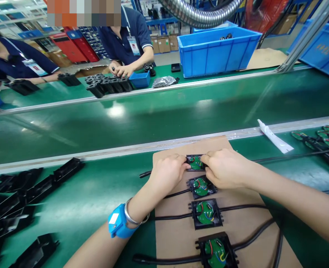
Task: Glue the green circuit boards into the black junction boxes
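Both hands are at the farthest black plastic housing [195,169], which has a green circuit board [194,161] with red and yellow wires inside. My left hand [170,170] pinches its left side, fingers closed. From the right, my right hand [222,168] grips the other side, its fingertips bent over the edge of the board. Just nearer lies a similar housing with a board [202,186], partly under my right hand. Two more housings, a middle one [207,214] and the nearest one [216,251], follow in a column on brown cardboard [178,238]. Black cables leave their sides.
Black empty housings [36,190] lie at left. A white tube [276,137] and wired boards [326,137] are at right. Beyond the green conveyor [153,119], a co-worker's hands [122,70] handle black parts [108,85] beside a large blue bin [217,52]. Another person sits further left.
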The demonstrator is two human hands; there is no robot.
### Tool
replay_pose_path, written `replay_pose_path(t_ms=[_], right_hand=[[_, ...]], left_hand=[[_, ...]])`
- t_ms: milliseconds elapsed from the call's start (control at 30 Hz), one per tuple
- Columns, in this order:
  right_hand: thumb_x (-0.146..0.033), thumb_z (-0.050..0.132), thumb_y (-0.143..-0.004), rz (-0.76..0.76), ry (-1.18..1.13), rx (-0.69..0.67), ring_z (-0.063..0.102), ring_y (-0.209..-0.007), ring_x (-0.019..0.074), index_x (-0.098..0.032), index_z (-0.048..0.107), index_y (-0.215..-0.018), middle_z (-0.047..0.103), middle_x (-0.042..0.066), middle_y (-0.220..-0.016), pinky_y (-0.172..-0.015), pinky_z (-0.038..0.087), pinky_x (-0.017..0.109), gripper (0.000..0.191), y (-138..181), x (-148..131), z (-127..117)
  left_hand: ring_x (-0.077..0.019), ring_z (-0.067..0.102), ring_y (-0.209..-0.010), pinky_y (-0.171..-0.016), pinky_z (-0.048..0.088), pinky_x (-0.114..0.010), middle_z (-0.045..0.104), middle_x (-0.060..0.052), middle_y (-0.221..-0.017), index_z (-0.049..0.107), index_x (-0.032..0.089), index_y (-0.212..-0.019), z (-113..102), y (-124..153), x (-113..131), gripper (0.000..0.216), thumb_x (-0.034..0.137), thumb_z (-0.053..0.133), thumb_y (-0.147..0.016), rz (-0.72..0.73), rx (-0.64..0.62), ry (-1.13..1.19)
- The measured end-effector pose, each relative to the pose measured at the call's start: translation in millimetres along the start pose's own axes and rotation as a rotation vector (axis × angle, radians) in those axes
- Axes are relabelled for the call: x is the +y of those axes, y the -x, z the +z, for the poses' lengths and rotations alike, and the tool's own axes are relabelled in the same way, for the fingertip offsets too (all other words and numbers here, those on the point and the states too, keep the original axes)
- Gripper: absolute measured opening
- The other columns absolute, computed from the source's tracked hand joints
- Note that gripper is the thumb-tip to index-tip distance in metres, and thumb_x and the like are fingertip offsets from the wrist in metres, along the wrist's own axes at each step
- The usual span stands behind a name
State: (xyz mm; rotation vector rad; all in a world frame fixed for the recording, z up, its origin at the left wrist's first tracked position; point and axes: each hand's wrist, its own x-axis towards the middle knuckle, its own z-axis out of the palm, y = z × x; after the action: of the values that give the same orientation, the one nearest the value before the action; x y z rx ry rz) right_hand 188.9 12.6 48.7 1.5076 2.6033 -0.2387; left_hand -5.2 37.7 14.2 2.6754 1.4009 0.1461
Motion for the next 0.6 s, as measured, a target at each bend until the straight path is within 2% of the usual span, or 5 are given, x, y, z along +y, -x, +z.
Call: replay_pose_path(t_ms=[67, 233, 367, 500, 600], right_hand=[[-0.021, 0.045, -0.084, -0.021, -0.021, 0.018, 0.066, -0.073, 0.0256, -0.016, 0.065, -0.099, 0.07, 0.012, -0.086, -0.062, 0.043, 0.033, 0.025, -2, -1, 4], [-0.021, 0.045, -0.086, -0.048, -0.046, -0.017, 0.066, -0.074, 0.0245, -0.016, 0.067, -0.087, 0.07, 0.011, -0.086, -0.061, 0.042, 0.032, 0.023, -7, 0, 15], [-0.021, 0.044, -0.086, -0.052, -0.077, 0.008, 0.066, -0.073, 0.0235, -0.017, 0.069, -0.091, 0.069, 0.009, -0.087, -0.061, 0.042, 0.032, 0.026, -6, 1, 19], [-0.021, 0.044, -0.085, -0.055, -0.101, 0.014, 0.065, -0.072, 0.0231, -0.019, 0.07, -0.09, 0.068, 0.008, -0.086, -0.061, 0.042, 0.032, 0.028, 0, 1, 22], [-0.02, 0.045, -0.084, -0.063, -0.119, 0.024, 0.065, -0.072, 0.0227, -0.02, 0.071, -0.093, 0.068, 0.008, -0.086, -0.061, 0.042, 0.032, 0.028, 2, 0, 23]], left_hand=[[-0.0244, 0.069, -0.077, -0.062, 0.051, -0.032, 0.072, -0.007, -0.086, 0.067, 0.017, -0.09, 0, 0, 0, 0.015, 0.029, 0.057, -0.092, -0.003, -0.002, 0.013], [-0.0225, 0.068, -0.084, -0.074, 0.053, -0.033, 0.073, -0.006, -0.093, 0.07, 0.017, -0.096, -1, -2, -8, 0.014, 0.021, 0.058, -0.09, 0.06, 0.003, 0.148], [-0.0207, 0.067, -0.089, -0.081, 0.052, -0.034, 0.074, -0.004, -0.094, 0.073, 0.02, -0.097, -2, -2, -18, 0.017, 0.016, 0.06, -0.086, 0.054, -0.01, 0.266], [-0.0181, 0.069, -0.086, -0.079, 0.054, -0.031, 0.075, 0.0, -0.094, 0.074, 0.022, -0.089, -1, 3, -18, 0.015, 0.014, 0.064, -0.082, -0.021, -0.046, 0.396], [-0.0183, 0.069, -0.081, -0.074, 0.054, -0.03, 0.074, -0.002, -0.09, 0.073, 0.021, -0.091, 3, 11, -12, 0.017, 0.013, 0.06, -0.083, 0.03, 0.041, 0.325]])
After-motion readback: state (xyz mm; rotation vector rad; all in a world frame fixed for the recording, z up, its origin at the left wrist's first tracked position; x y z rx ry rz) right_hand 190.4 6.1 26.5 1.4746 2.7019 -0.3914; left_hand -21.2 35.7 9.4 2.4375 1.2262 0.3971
